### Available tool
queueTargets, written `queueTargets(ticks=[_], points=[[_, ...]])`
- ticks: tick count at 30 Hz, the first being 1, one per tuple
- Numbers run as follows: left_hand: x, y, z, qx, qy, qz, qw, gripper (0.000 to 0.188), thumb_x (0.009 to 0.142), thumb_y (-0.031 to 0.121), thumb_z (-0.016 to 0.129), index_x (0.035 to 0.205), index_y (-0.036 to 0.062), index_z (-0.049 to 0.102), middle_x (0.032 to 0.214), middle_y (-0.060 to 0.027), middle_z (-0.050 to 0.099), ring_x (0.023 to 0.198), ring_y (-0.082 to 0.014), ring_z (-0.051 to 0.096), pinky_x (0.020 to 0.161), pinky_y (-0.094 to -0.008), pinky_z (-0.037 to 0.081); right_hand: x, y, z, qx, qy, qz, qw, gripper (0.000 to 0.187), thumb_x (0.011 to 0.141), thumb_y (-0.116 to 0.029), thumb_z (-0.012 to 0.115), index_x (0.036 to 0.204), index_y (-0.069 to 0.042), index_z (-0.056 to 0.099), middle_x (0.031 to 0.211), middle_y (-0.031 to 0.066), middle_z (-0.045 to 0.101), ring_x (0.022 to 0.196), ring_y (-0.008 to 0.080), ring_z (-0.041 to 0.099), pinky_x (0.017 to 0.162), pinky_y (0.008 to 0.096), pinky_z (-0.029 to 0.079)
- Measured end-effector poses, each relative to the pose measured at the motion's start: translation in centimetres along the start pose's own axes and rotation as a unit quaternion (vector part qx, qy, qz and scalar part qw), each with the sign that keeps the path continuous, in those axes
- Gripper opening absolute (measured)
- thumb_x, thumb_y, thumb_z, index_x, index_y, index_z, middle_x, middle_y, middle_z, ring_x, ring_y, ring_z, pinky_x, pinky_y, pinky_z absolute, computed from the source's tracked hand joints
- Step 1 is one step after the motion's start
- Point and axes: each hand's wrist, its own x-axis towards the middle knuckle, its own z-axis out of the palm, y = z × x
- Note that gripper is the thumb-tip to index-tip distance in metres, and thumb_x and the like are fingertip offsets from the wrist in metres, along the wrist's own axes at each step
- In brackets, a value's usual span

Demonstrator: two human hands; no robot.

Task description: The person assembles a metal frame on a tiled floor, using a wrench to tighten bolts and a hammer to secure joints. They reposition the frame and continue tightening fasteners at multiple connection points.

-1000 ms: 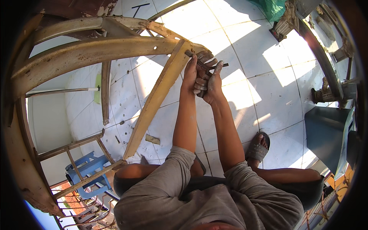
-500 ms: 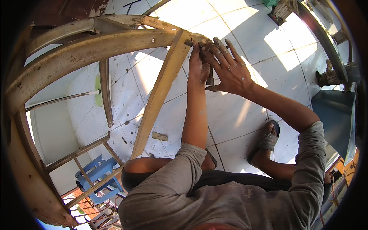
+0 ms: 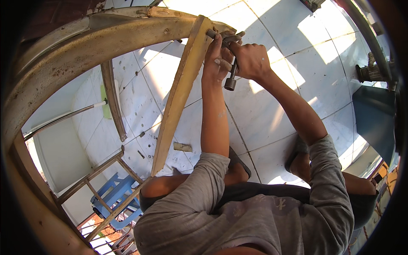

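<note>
A dark metal socket wrench with several arms [image 3: 230, 84] is held against the upper end of a flat yellow-brown post [image 3: 180, 91], part of a large curved frame [image 3: 114, 36]. One socket end meets the post's side; another points down, free. My left hand [image 3: 216, 61] is closed around the wrench close to the post, thumb along the upper arm. My right hand [image 3: 253, 59] is curled over the wrench from the right, its fingers bent around an arm. Whatever the socket fits onto is hidden.
Pale floor tiles [image 3: 272, 110] carry scattered debris and a small wooden block [image 3: 182, 147]. A blue plastic stool [image 3: 112, 193] stands behind a slatted piece [image 3: 91, 182] at lower left. On the right are a dark panel [image 3: 374, 121] and a curved dark bar [image 3: 367, 32].
My right hand has gone from spread flat fingers to curled around the wrench. The wrench's hanging socket arm shows more clearly. The whole view has shifted slightly.
</note>
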Motion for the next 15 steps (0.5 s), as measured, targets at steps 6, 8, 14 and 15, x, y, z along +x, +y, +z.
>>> queueTargets(ticks=[6,8,14,15], points=[[-0.8,-0.5,2.7,0.033,0.101,0.064,0.992,0.046,0.106,0.039,0.043,0.128,-0.0007,0.047,0.126,-0.0198,0.059,0.120,-0.0237,0.058,0.096,-0.0337,0.052,-0.2,-1.8,1.1,0.355,-0.005,0.166,0.920,0.057,0.091,-0.057,0.056,0.094,-0.002,0.069,0.073,0.0165,0.066,0.072,0.0330,0.064,0.067,0.0425,0.049],[-1.2,-0.3,3.6,-0.009,0.109,0.083,0.991,0.049,0.105,0.046,0.042,0.125,0.0028,0.052,0.119,-0.0115,0.059,0.108,-0.0185,0.058,0.090,-0.0327,0.051,-0.2,-1.5,2.6,0.405,0.000,0.164,0.899,0.058,0.092,-0.056,0.056,0.086,0.001,0.065,0.070,0.0146,0.062,0.068,0.0282,0.060,0.064,0.0411,0.047],[-6.2,-2.4,6.8,0.340,0.348,0.393,0.780,0.047,0.100,0.042,0.050,0.125,0.0029,0.053,0.116,-0.0061,0.056,0.107,-0.0179,0.056,0.096,-0.0425,0.046,0.1,-1.1,1.1,0.433,-0.026,0.150,0.888,0.059,0.095,-0.045,0.056,0.061,0.003,0.051,0.056,0.0095,0.051,0.058,0.0204,0.051,0.057,0.0404,0.040],[-6.5,-2.0,9.0,0.442,0.304,0.480,0.694,0.045,0.098,0.040,0.053,0.122,0.0024,0.054,0.116,-0.0061,0.056,0.108,-0.0178,0.056,0.096,-0.0422,0.046,0.3,-0.4,2.2,0.433,-0.022,0.102,0.895,0.056,0.094,-0.043,0.057,0.062,0.003,0.051,0.056,0.0093,0.051,0.058,0.0200,0.051,0.057,0.0403,0.041]])
